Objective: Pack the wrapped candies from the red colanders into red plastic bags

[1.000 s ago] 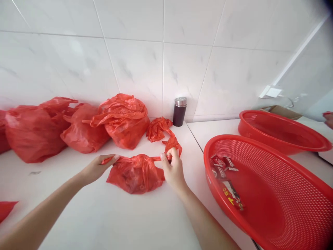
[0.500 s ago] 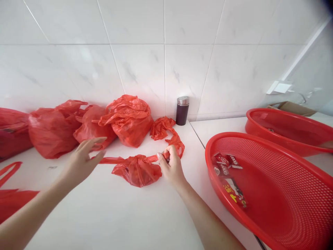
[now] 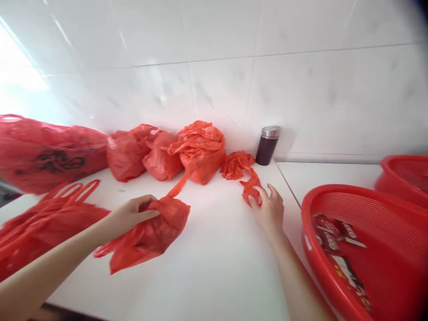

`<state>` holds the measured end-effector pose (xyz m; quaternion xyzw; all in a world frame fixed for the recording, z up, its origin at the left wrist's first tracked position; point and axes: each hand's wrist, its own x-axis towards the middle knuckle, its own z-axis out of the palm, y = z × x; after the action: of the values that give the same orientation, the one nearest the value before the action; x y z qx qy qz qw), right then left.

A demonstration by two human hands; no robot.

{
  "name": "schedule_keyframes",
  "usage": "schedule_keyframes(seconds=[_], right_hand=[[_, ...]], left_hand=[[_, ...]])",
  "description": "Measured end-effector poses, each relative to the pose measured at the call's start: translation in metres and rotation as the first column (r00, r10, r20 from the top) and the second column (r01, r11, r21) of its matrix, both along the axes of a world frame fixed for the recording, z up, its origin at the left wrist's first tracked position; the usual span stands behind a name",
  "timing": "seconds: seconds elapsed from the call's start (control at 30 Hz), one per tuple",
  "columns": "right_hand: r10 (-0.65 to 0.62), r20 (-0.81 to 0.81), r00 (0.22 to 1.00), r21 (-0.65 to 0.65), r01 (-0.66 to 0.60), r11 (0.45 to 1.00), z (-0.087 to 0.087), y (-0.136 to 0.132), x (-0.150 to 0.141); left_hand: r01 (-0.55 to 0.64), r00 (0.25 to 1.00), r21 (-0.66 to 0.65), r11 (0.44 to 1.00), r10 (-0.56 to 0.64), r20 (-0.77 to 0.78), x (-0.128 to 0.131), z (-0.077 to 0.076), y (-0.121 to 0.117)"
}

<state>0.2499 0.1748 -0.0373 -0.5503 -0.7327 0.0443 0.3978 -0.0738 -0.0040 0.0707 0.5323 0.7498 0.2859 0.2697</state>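
My left hand (image 3: 138, 218) is closed on a small red plastic bag (image 3: 163, 227), which is tilted, with one twisted handle sticking up and lumpy contents inside. On the table to the right, my right hand (image 3: 270, 209) has its fingers apart at a loose crumpled red plastic bag (image 3: 249, 189). Its thumb and fingertips are at the plastic, and no firm grip shows. A further wad of crumpled red plastic (image 3: 236, 164) joins onto that loose bag.
Filled red bags (image 3: 202, 154) line the tiled wall, with a large printed red bag (image 3: 56, 156) at left. Flat red bags (image 3: 56, 223) lie at front left. A dark flask (image 3: 266, 147) stands behind. A red basket (image 3: 310, 196) holding wrapped snacks (image 3: 337, 234) is at right, another basket (image 3: 389, 167) behind.
My left hand let go of one handle, then took hold of the small bag and moved it left. My right hand released its handle and shifted to the loose bag. The view turned left.
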Motion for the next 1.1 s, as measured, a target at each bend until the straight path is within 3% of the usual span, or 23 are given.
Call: schedule_keyframes(seconds=[0.07,0.1,0.2,0.23,0.3,0.33,0.37,0.4,0.5,0.57,0.7,0.8,0.87,0.93,1.03,1.1], right_hand=[[0.016,0.138,0.990,-0.118,0.000,0.993,-0.011,0.005,0.002],[0.034,0.184,0.982,-0.168,-0.003,0.986,-0.014,0.006,0.002],[0.049,0.261,0.964,-0.253,0.019,0.967,-0.017,0.004,-0.001],[0.046,0.270,0.962,-0.267,0.029,0.963,-0.016,0.003,-0.002],[0.050,0.271,0.961,-0.289,0.032,0.957,-0.014,0.002,-0.004],[0.054,0.262,0.964,-0.297,0.028,0.955,-0.013,0.001,-0.004],[0.057,0.242,0.968,-0.304,0.020,0.952,-0.012,0.000,-0.005],[0.061,0.210,0.976,-0.310,0.008,0.951,-0.011,-0.001,-0.006],[0.051,0.022,0.998,-0.268,-0.044,0.962,-0.004,-0.007,-0.010],[0.062,-0.155,0.986,-0.136,-0.083,0.987,0.003,-0.013,-0.014],[0.222,-0.338,0.915,0.211,-0.156,0.965,0.020,-0.028,-0.023],[0.344,-0.375,0.860,0.293,-0.242,0.925,0.031,-0.038,-0.031],[0.404,-0.410,0.818,0.290,-0.303,0.908,0.037,-0.047,-0.036],[0.462,-0.429,0.776,0.296,-0.362,0.884,0.043,-0.056,-0.040],[0.558,-0.432,0.708,0.309,-0.465,0.830,0.050,-0.073,-0.048],[0.596,-0.485,0.640,0.265,-0.542,0.798,0.054,-0.082,-0.051]], left_hand=[[-0.106,0.984,-0.052,0.993,0.112,0.136,-0.036,-0.002,-0.029],[-0.171,0.976,-0.065,0.983,0.178,0.129,-0.055,-0.003,-0.044],[-0.411,0.889,0.010,0.911,0.403,-0.218,-0.099,-0.005,-0.085],[-0.451,0.807,0.055,0.891,0.433,-0.400,-0.107,-0.004,-0.096],[-0.447,0.556,0.147,0.882,0.403,-0.727,-0.111,-0.003,-0.113],[-0.405,0.436,0.174,0.897,0.357,-0.826,-0.108,-0.003,-0.118],[-0.355,0.368,0.165,0.920,0.300,-0.880,-0.102,-0.004,-0.121],[-0.316,0.368,0.119,0.941,0.237,-0.899,-0.096,-0.008,-0.123],[-0.271,0.632,-0.146,0.952,0.062,-0.772,-0.087,-0.027,-0.121],[-0.277,0.750,-0.253,0.927,0.044,-0.660,-0.095,-0.043,-0.116],[-0.312,0.746,-0.244,0.918,0.077,-0.661,-0.126,-0.061,-0.105],[-0.315,0.744,-0.273,0.909,0.058,-0.666,-0.126,-0.054,-0.087],[-0.196,0.813,-0.318,0.928,-0.028,-0.582,-0.102,-0.040,-0.067],[-0.062,0.903,-0.326,0.943,-0.086,-0.422,-0.061,-0.022,-0.039],[0.136,0.948,-0.067,0.989,-0.149,-0.282,0.014,0.000,0.008],[0.233,0.963,0.065,0.970,-0.221,-0.156,0.060,0.003,0.039]])
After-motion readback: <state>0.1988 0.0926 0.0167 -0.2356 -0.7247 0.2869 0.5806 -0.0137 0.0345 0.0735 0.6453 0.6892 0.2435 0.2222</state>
